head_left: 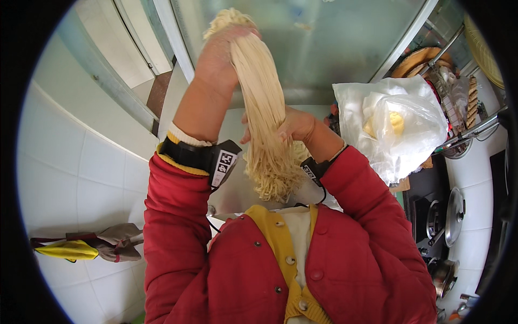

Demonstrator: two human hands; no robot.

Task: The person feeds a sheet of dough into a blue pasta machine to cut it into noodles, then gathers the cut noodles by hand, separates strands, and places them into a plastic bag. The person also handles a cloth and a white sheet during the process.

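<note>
A long bundle of pale fresh noodles (259, 75) hangs in front of me, its loose ends fanning out and curling at the bottom. High up at the far left, my left hand (216, 59) is closed around the upper part, and a folded clump of noodles sticks out beyond it. My right hand (295, 125) wraps the lower part from the right, thumb in front and fingertips showing past the left side. Beneath the bundle lies a pale, smooth work surface (229, 121). Whether the noodle tips touch it I cannot tell.
A white plastic bag (350, 129) with something yellow inside stands right of the noodles. Behind is a frosted glass panel (324, 48). A metal rack (475, 129), a lidded pan (455, 216) and a pot (445, 275) line the right. Cloths (116, 243) hang along the left tiled wall.
</note>
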